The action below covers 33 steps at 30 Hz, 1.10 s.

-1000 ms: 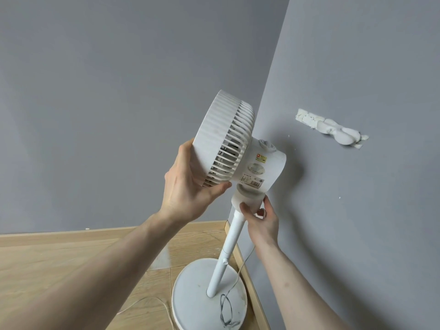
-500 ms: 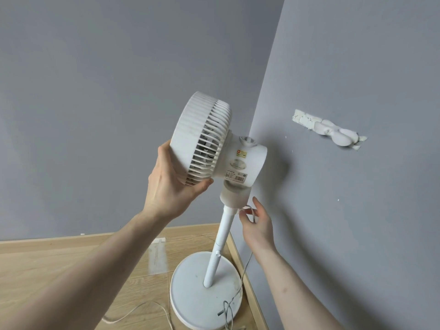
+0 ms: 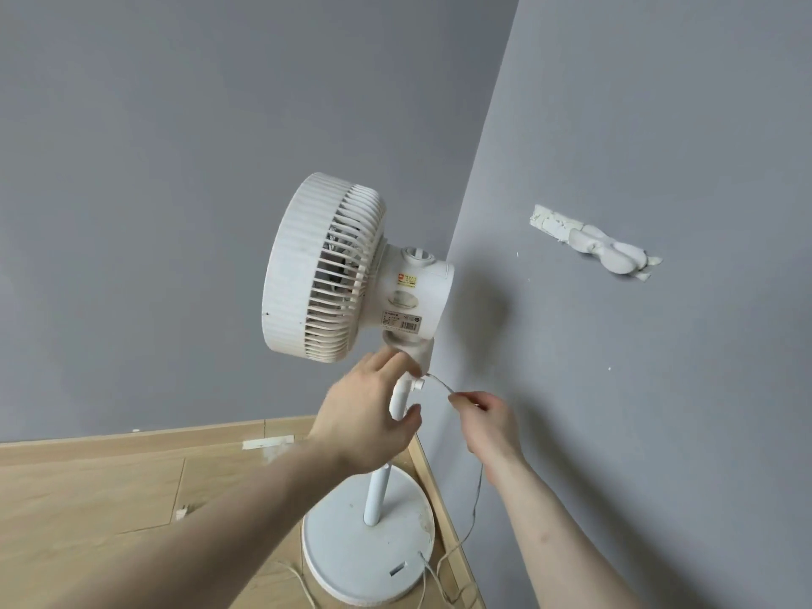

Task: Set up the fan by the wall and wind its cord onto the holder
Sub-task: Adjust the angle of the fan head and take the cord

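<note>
A white pedestal fan (image 3: 325, 265) stands in the corner, its round base (image 3: 351, 560) on the wooden floor against the right wall. My left hand (image 3: 364, 415) curls round the top of the pole (image 3: 378, 490) just under the fan's neck, thumb in front. My right hand (image 3: 487, 426) pinches the thin white cord (image 3: 476, 498) a short way from where it plugs into the pole. From that hand the cord hangs down and loops on the floor by the base. The white cord holder (image 3: 602, 248) is fixed to the right wall, above and right of my hands.
Two grey walls meet in a corner right behind the fan. A wooden skirting board (image 3: 435, 490) runs along the right wall beside the base. Bits of white tape (image 3: 268, 442) lie on the floor (image 3: 88, 520) near the back wall.
My left hand has left the fan head's rim and dropped to the pole. My right hand has moved right from the neck, drawing the cord out.
</note>
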### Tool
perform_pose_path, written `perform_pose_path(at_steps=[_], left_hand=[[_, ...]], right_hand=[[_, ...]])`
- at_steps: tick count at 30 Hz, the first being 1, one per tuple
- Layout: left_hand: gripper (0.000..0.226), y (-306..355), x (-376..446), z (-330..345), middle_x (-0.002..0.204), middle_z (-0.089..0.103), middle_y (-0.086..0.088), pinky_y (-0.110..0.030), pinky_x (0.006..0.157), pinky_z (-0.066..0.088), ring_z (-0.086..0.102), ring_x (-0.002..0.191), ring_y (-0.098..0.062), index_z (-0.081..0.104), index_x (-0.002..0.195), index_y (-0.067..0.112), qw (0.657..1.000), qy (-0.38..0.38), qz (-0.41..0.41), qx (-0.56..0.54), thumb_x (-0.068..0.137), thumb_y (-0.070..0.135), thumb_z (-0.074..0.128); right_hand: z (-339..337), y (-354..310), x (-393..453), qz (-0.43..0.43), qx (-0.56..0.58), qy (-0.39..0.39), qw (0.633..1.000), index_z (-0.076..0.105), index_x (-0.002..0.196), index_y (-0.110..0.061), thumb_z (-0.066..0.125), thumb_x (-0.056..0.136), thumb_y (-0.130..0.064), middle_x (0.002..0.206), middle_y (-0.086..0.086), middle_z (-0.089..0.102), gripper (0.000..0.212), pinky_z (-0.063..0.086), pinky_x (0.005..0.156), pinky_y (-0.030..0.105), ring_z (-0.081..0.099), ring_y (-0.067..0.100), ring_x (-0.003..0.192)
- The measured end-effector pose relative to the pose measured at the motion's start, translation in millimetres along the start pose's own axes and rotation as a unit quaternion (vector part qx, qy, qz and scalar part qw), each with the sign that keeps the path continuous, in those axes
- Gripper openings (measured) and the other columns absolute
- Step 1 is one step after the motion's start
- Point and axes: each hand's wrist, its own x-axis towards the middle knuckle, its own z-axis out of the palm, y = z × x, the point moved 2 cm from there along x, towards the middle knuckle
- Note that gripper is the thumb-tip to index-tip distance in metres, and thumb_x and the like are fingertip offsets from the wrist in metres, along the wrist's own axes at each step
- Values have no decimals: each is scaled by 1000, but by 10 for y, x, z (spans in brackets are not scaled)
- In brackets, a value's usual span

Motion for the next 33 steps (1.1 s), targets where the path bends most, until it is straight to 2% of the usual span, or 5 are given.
perform_pose_path(at_steps=[5, 8, 13, 24, 33], left_hand=[[87, -511, 157, 421, 155, 38, -1, -39, 108, 43, 47, 135, -24, 26, 154, 19, 956, -76, -265, -105, 84, 49, 69], [88, -493, 318, 476, 154, 42, -2, -40, 107, 42, 46, 137, -26, 23, 156, 19, 949, -35, -264, -167, 86, 46, 70], [67, -490, 503, 564, 139, 57, -6, -38, 96, 47, 55, 125, -34, 35, 144, 16, 951, 7, -244, -188, 91, 39, 68], [53, -494, 563, 694, 131, 60, -1, -35, 88, 46, 58, 118, -29, 44, 133, 21, 952, 57, -255, -160, 89, 36, 70], [57, -359, 487, 802, 134, 56, 0, -42, 90, 50, 59, 115, -33, 42, 137, 24, 950, 82, -265, -141, 89, 40, 68]], right_hand=[[-10, -12, -71, -9, -63, -20, 998, 71, 84, -24, 67, 85, -30, 69, -5, 59, 8, 47, 63, 27, 54, 16, 63], [-41, -4, -130, 17, -96, -48, 994, 73, 86, -13, 64, 88, -26, 66, -1, 51, 15, 54, 52, 24, 52, 18, 61], [-111, 172, -107, 80, -129, -74, 986, 64, 73, -9, 60, 89, -33, 68, 3, 57, 29, 64, 61, 40, 60, 21, 55], [-336, 470, -181, 143, -182, -92, 968, 63, 79, -12, 54, 89, -57, 64, 2, 66, 46, 64, 76, 39, 77, 17, 68], [-528, 139, -145, -16, -67, 124, 990, 44, 58, -10, 64, 89, -42, 53, 3, 41, 49, 37, 56, 31, 41, 26, 56]])
